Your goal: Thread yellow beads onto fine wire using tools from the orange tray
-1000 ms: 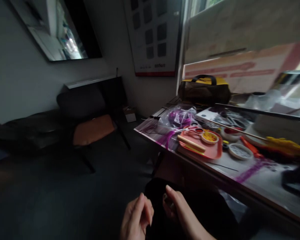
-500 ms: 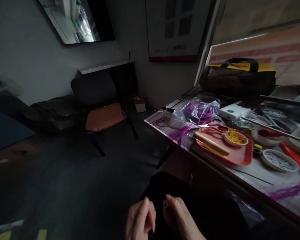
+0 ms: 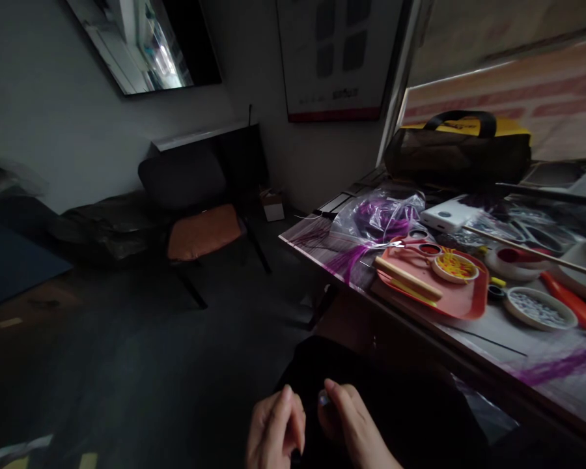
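Note:
At the bottom of the view my left hand [image 3: 276, 426] is closed, thumb against the curled fingers. A bit of something dark shows under it, too hidden to name. Just to its right, a small gap away, my right hand [image 3: 351, 423] is closed in a pinch. A small pale shiny piece [image 3: 324, 397] peeks out between its thumb and fingers. Both hands are held over my dark-clothed lap [image 3: 317, 361], apart from the table.
The table [image 3: 498, 378] on the right bears a red tray [image 3: 469, 305] with a wooden-handled tool [image 3: 407, 278], red-handled scissors [image 3: 413, 242] and a bowl of yellow-orange strands [image 3: 454, 267]. Nearby are a bowl of grey bits [image 3: 537, 307] and bagged purple fibres [image 3: 381, 218]. A chair [image 3: 205, 231] stands ahead.
The view has shifted slightly, so the table's things sit a little further left. Both hands keep nearly the same closed pose.

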Demonstrator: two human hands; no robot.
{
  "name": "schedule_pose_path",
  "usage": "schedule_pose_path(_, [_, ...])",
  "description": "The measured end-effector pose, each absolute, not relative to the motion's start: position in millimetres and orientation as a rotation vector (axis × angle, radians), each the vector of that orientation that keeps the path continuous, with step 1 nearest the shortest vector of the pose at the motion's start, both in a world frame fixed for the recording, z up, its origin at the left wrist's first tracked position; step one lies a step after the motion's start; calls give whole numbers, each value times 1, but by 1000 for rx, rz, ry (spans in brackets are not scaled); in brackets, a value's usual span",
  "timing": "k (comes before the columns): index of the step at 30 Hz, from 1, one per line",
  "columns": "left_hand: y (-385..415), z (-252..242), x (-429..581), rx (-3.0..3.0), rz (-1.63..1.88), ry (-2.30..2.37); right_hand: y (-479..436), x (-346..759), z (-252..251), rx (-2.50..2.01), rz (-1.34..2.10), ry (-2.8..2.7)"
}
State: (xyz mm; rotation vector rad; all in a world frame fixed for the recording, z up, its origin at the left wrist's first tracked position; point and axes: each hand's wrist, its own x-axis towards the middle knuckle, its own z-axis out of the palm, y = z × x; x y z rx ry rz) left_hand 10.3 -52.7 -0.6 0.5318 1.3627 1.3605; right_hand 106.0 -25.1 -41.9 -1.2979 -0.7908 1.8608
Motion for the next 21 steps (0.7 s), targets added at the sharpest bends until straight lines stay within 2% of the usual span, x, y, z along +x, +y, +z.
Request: schedule_pose_path(21, [-52, 0, 11, 547, 1354, 1354, -24, 104, -53, -1181, 1921, -901])
